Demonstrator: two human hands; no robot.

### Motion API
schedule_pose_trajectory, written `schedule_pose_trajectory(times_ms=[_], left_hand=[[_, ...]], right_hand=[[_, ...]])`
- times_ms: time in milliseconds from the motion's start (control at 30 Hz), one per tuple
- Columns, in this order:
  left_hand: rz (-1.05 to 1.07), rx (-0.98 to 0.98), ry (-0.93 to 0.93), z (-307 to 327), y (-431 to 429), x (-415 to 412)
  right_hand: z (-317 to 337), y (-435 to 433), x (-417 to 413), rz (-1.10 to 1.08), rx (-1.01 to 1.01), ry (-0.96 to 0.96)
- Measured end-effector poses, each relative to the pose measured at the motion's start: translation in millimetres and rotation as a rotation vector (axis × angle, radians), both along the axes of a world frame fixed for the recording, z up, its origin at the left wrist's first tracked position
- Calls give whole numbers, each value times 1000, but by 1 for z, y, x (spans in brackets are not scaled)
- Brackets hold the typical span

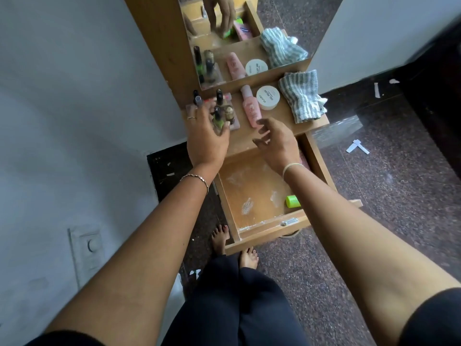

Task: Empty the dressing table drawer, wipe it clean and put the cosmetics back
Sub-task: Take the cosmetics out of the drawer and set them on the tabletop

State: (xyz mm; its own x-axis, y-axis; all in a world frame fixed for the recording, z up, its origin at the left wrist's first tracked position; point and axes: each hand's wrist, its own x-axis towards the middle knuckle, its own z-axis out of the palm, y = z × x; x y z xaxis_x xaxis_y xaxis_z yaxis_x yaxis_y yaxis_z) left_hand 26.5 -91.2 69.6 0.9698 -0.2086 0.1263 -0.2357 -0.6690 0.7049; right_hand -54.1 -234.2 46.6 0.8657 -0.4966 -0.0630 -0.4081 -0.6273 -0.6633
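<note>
Two bare hands hover over the wooden tabletop (287,113), left hand (208,136) and right hand (279,141) both loose-fingered, spread, empty. A pink plastic bottle (250,106) lies flat, cap toward the mirror (224,46). The open wooden drawer (249,193) holds a lime-green tube (292,201).

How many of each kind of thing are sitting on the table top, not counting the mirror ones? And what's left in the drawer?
On the table top:
Small nail-polish-type bottles: 5, as far as I can tell past the left hand
Pink bottle: 1
White round jar: 1
Striped cloth: 1
Total: 8

In the drawer:
Green container: 1, partly hidden by the right arm
</note>
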Motion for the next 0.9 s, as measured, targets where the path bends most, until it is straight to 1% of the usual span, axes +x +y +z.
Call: schedule_pose_trajectory(times_ms=[100, 167, 300, 433, 500, 567, 667, 800, 900], left_hand=[[-22, -24, 2, -6, -5, -31], [-58, -23, 29, -11, -11, -54], [-152, -17, 147, -31, -28, -94], [-319, 19, 363, -58, -41, -127], [-359, 53, 498, -74, -45, -139], [-383, 82, 608, -89, -53, -148], [-450, 155, 702, -104, -64, -158], [-525, 278, 759, -120, -80, -162], [-496, 275, 802, -129, -93, -164]], right_hand=[[-4, -20, -42, -29, -14, 66], [-9, -36, -68, -35, -26, 177], [-23, -60, -113, -28, 10, 409], [-35, -70, -142, 0, -6, 550], [-41, -71, -149, 20, -49, 608], [-46, -72, -153, 10, -110, 638], [-54, -70, -156, 23, -187, 689], [-67, -70, -156, 66, -227, 717], [-76, -71, -153, 42, -248, 686]])
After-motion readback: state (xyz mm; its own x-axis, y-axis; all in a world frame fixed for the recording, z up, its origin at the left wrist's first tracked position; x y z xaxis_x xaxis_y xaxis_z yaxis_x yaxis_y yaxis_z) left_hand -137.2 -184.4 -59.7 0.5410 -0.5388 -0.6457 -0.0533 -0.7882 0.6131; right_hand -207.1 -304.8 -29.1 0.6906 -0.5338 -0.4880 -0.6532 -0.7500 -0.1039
